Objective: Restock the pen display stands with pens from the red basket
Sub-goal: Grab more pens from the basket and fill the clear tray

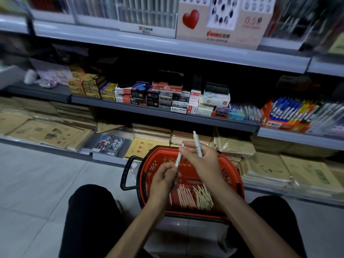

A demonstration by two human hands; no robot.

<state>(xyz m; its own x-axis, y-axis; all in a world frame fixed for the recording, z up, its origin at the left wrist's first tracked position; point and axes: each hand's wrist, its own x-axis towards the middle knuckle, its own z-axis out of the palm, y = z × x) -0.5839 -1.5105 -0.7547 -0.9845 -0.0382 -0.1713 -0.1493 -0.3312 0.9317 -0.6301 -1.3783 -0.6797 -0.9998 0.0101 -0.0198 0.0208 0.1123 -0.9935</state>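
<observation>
Both grips are closed on pens: your left grip (163, 176) curls round the lower end of a pale pen (177, 158), and your right grip (202, 158) holds a white pen (197, 144) upright and seems to touch the pale pen's top. Well above and beyond them, blurred, the display stands (147, 17) sit on the upper shelf (111, 40). Directly below the grips is the red basket (233, 175), with pink pens (186, 197) and cream pens (203, 198) heaped inside. Each pen looks light, stiff and smooth, so it is likely to slip or roll. Pinch it mid-barrel, not by the tip.
</observation>
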